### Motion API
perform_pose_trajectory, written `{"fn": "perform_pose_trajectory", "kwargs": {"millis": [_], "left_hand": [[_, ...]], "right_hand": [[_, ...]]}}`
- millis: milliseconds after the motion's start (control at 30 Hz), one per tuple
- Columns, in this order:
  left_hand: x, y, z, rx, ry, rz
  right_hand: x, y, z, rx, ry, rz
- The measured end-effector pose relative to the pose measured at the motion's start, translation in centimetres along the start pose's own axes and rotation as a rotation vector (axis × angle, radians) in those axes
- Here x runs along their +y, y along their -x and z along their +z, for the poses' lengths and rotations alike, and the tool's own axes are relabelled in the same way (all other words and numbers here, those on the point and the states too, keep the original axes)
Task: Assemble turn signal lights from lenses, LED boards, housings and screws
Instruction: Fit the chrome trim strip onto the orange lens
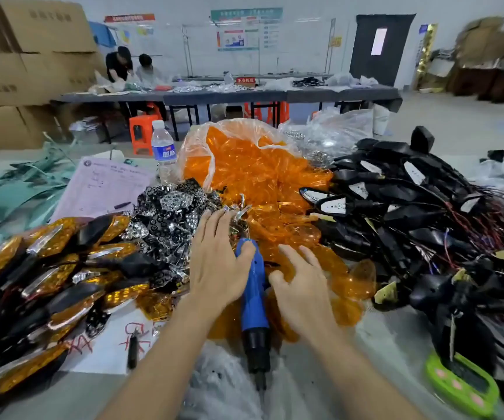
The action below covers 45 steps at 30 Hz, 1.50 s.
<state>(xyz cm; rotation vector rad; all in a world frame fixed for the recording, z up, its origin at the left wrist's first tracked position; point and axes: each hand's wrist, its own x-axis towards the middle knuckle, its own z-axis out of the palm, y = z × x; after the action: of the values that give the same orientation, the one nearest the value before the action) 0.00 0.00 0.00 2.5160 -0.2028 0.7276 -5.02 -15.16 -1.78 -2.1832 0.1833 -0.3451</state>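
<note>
Finished lights (47,268) lie left, lenses (262,177) centre, housings (411,213) right.

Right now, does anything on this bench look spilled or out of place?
Orange lenses spill from their open plastic bag toward the front, and the blue screwdriver lies on top of them.

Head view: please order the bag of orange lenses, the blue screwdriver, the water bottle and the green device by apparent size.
1. bag of orange lenses
2. blue screwdriver
3. water bottle and green device: they look alike; the device is nearer and partly hidden, so I leave them unranked.
</note>
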Motion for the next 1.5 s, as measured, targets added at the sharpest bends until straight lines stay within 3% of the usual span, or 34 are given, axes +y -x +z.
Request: {"fn": "perform_pose_trajectory", "kwargs": {"millis": [100, 367, 467, 633, 800, 867, 967, 1100, 1200, 1300, 1433, 1500], "left_hand": [[-0.8, -0.3, 0.9, -0.015, 0.003, -0.051], [-1.2, -0.2, 1.9, -0.105, -0.036, 0.035], [-0.5, 0.2, 1.4, -0.123, 0.037, 0.046], [0.8, 1.0, 0.8, -0.132, 0.155, 0.060], [1.8, 2.1, 0.4, -0.156, 0.206, 0.018], [2.0, 2.1, 0.1, -0.146, 0.229, -0.014], [1.9, 2.0, -0.2, -0.150, 0.267, 0.018], [1.6, 2.1, -0.4, -0.179, 0.364, 0.013], [1.9, 1.7, -0.7, -0.261, 0.768, -0.143], [2.2, 1.1, -1.0, -0.325, 1.040, -0.263], [2.1, 1.2, -0.9, -0.248, 1.072, -0.408], [1.7, 1.2, -1.0, -0.179, 1.075, -0.445]], "right_hand": [[0.3, -2.1, 0.6, -0.032, 0.079, -0.076], [2.3, -4.3, 0.8, -0.139, 0.294, -0.168], [2.6, -4.4, 0.5, -0.057, 0.383, -0.163], [2.9, -4.5, -0.2, -0.013, 0.409, -0.175], [3.2, -4.0, -1.6, 0.041, 0.267, -0.136], [2.6, -3.9, -2.2, 0.167, 0.128, -0.152], [1.6, -3.5, -2.6, 0.253, -0.349, -0.113], [0.2, -2.9, -2.9, -0.092, -1.153, 0.072], [-0.2, -2.7, -3.5, -0.260, -1.404, 0.169], [-0.6, -2.2, -3.0, -0.289, -1.246, 0.175], [-0.8, -2.3, -2.2, -0.017, -0.580, -0.010], [-0.9, -2.8, -1.8, 0.033, -0.452, -0.032]]}}
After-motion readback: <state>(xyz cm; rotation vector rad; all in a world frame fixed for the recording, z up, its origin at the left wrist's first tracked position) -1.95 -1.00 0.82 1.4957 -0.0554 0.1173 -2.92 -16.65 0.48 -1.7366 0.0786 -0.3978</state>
